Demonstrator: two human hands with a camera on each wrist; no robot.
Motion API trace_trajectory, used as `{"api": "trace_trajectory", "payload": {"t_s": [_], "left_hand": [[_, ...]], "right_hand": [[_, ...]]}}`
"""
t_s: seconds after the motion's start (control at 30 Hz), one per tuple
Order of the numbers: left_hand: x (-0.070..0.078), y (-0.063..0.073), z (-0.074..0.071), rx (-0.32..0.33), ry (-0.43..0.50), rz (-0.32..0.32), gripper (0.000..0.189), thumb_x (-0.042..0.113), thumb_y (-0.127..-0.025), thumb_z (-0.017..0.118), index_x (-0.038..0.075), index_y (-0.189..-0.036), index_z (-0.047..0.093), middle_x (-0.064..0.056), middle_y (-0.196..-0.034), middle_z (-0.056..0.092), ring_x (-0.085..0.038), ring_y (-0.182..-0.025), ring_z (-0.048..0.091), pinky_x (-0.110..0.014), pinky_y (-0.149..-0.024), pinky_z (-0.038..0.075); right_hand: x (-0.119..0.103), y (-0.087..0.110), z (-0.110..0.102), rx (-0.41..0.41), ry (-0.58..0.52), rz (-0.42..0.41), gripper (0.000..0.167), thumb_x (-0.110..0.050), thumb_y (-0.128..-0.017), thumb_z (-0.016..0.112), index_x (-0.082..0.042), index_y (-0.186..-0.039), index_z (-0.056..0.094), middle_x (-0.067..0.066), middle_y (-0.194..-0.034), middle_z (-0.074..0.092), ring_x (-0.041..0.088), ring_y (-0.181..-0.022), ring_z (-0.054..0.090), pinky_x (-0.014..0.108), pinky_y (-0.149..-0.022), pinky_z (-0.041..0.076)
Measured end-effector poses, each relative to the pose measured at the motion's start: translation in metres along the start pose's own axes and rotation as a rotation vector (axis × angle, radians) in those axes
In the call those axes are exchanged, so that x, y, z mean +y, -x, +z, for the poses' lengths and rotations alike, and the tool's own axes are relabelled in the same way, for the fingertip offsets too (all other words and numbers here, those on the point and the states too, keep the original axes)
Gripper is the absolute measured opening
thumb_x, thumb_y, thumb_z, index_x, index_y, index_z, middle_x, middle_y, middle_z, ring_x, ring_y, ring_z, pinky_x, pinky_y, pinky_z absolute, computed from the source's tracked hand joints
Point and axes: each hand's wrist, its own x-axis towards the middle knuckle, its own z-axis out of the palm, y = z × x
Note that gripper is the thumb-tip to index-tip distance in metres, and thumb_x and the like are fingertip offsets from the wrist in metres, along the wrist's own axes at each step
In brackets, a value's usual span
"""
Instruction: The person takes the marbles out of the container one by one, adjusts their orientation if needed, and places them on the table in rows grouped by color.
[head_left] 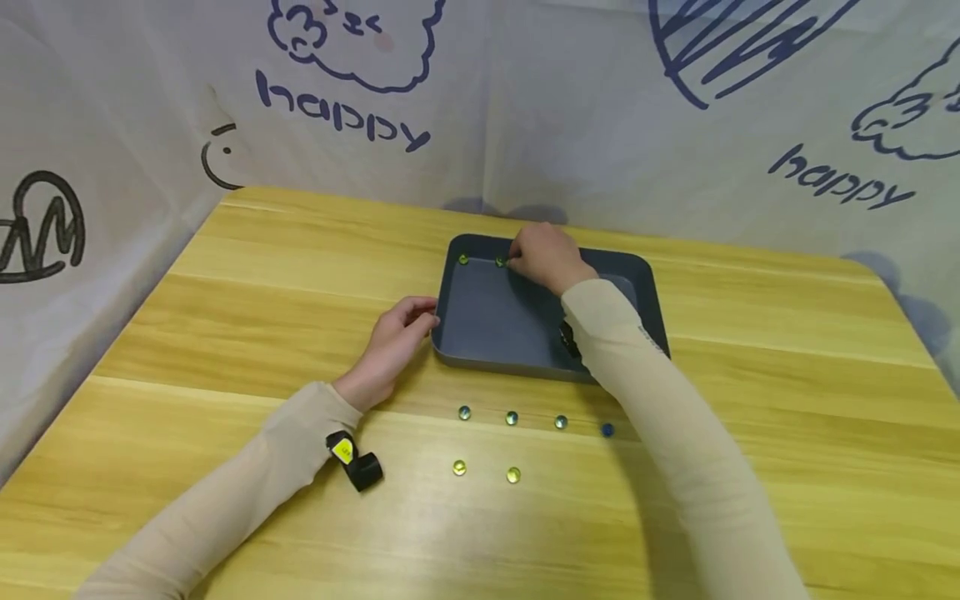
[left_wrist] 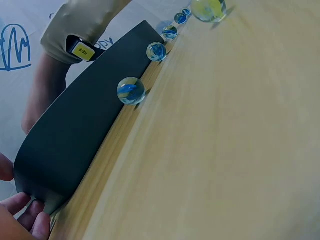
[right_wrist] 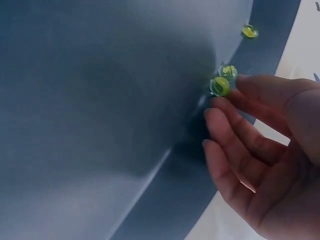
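Note:
My right hand (head_left: 550, 257) reaches over the far wall of a dark grey tray (head_left: 495, 317). In the right wrist view its thumb and index finger pinch a yellow-green marble (right_wrist: 220, 86) low by the tray's wall. Right beside that one is another clear marble with yellow (right_wrist: 229, 71), and a third yellow-green marble (right_wrist: 249, 32) lies farther along in the corner. My left hand (head_left: 392, 342) is at the tray's left side, its fingertips (left_wrist: 30, 212) against the outer wall near the front corner.
On the wooden table (head_left: 300, 333), in front of the tray, a row of several blue-swirled marbles (head_left: 512, 418) runs left to right. Nearer to me lie two yellow marbles (head_left: 460, 468). A white cloth (head_left: 570, 125) with drawings hangs behind the table.

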Motion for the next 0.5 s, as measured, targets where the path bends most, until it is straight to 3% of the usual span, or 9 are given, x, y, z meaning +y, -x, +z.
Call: {"api": "trace_trajectory", "payload": {"t_s": [0.3, 0.5], "left_hand": [[-0.0025, -0.0002, 0.0014, 0.004, 0.011, 0.008, 0.039, 0.009, -0.097, 0.048, -0.003, -0.133, 0.05, -0.017, -0.131, 0.051, -0.026, -0.118, 0.047, -0.037, -0.102, 0.039], [-0.0021, -0.0003, 0.0001, 0.009, 0.005, 0.01, 0.038, 0.009, -0.097, 0.048, -0.003, -0.133, 0.05, -0.016, -0.131, 0.051, -0.026, -0.118, 0.047, -0.037, -0.101, 0.04]], "right_hand": [[-0.0051, -0.0045, 0.0117, -0.005, 0.074, 0.051, 0.017, -0.019, -0.09, 0.069, -0.009, -0.103, 0.076, 0.006, -0.103, 0.071, 0.025, -0.089, 0.065, 0.043, -0.075, 0.054], [-0.0057, -0.0004, 0.0048, -0.022, 0.016, 0.029, 0.016, -0.018, -0.091, 0.067, -0.007, -0.1, 0.075, 0.008, -0.099, 0.07, 0.025, -0.083, 0.063, 0.042, -0.072, 0.053]]}}
